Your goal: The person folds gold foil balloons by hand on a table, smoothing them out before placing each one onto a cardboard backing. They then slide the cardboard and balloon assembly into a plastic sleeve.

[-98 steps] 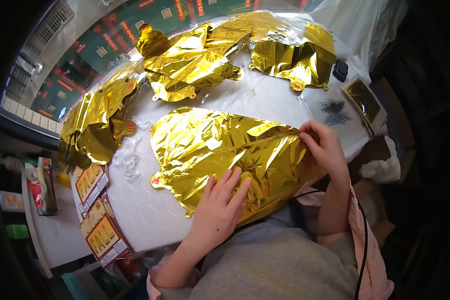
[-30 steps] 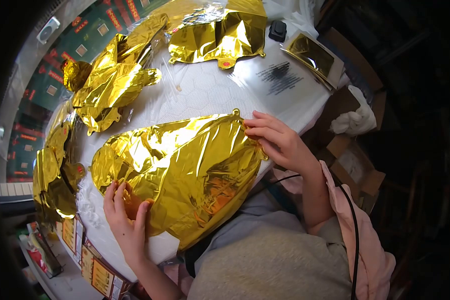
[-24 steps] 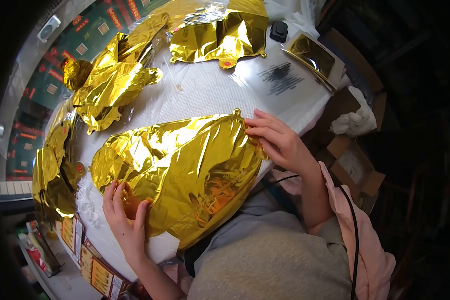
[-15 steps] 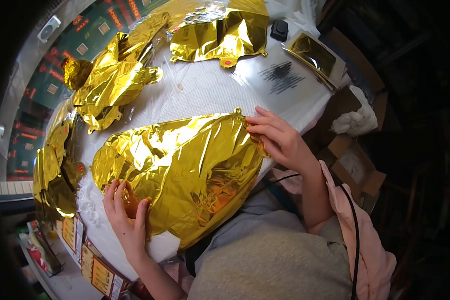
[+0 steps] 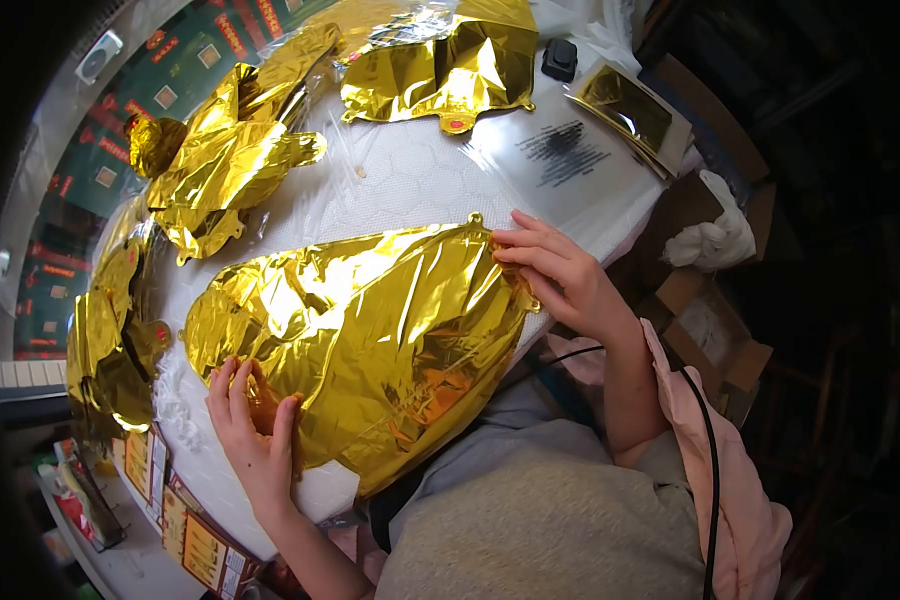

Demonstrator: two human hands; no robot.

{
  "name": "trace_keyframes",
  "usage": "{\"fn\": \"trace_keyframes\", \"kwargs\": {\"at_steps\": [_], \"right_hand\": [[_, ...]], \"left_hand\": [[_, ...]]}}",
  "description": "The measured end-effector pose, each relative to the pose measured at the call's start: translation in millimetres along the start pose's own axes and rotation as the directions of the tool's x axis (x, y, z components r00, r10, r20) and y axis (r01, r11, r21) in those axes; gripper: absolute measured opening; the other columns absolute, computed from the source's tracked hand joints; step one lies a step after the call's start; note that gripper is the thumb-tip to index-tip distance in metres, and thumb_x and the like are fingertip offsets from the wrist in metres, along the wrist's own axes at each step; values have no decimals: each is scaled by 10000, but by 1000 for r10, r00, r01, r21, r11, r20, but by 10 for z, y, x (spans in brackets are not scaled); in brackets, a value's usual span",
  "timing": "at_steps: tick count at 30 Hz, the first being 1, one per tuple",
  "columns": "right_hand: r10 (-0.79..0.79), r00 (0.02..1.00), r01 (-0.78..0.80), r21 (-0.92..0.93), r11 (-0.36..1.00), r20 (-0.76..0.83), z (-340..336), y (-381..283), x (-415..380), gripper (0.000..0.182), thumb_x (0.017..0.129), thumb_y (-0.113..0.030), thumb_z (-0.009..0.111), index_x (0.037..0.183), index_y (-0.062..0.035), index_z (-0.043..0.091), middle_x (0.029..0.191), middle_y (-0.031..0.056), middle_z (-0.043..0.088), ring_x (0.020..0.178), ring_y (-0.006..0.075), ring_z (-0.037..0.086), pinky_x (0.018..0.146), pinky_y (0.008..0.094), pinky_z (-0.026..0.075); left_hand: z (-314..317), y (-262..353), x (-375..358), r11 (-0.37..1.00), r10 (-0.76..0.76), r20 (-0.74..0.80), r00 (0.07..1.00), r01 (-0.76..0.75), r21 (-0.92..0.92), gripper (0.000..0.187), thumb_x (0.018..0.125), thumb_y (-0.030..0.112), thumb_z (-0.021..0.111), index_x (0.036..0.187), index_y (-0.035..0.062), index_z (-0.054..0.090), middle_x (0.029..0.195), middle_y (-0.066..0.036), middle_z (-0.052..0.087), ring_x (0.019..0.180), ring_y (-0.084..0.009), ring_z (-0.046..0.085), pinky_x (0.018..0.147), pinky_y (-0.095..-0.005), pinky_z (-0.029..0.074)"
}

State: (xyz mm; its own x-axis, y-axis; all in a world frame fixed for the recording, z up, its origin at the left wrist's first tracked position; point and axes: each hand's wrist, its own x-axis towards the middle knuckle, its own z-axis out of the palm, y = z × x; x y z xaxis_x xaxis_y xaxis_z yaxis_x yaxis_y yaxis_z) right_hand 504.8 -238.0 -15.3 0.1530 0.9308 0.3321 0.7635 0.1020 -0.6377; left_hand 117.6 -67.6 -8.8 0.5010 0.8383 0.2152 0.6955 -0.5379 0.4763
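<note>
A large gold foil sheet, shiny and creased, with small tabs at its edge [image 5: 370,320], lies flat on the white covered table [image 5: 390,190] in front of me. My left hand [image 5: 253,430] rests at its lower left edge, fingers curved and apart, thumb on the foil. At the right end my right hand [image 5: 562,275] touches the foil's edge with its fingers spread. A white piece [image 5: 327,492] shows beneath the foil's lower edge, beside my left wrist.
More crumpled gold foil pieces lie at the back [image 5: 450,75], upper left [image 5: 215,170] and far left [image 5: 115,340]. A black object [image 5: 559,60], a flat packet [image 5: 630,115] and a clear plastic sheet [image 5: 555,150] lie upper right. An open cardboard box [image 5: 715,330] stands right.
</note>
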Motion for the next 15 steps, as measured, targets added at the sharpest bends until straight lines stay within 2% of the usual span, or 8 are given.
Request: {"fn": "trace_keyframes", "kwargs": {"at_steps": [15], "right_hand": [[26, 1000, -26, 25, 999, 11, -21, -6, 1, 333, 946, 40, 637, 1265, -25, 707, 1440, 138, 646, 1465, 400, 496, 1191, 461, 426]], "left_hand": [[2, -13, -12, 999, 11, -10, 1000, -11, 52, 586, 867, 241, 828, 1383, 56, 619, 1503, -139, 537, 1443, -391, 439, 1209, -511, 341]]}}
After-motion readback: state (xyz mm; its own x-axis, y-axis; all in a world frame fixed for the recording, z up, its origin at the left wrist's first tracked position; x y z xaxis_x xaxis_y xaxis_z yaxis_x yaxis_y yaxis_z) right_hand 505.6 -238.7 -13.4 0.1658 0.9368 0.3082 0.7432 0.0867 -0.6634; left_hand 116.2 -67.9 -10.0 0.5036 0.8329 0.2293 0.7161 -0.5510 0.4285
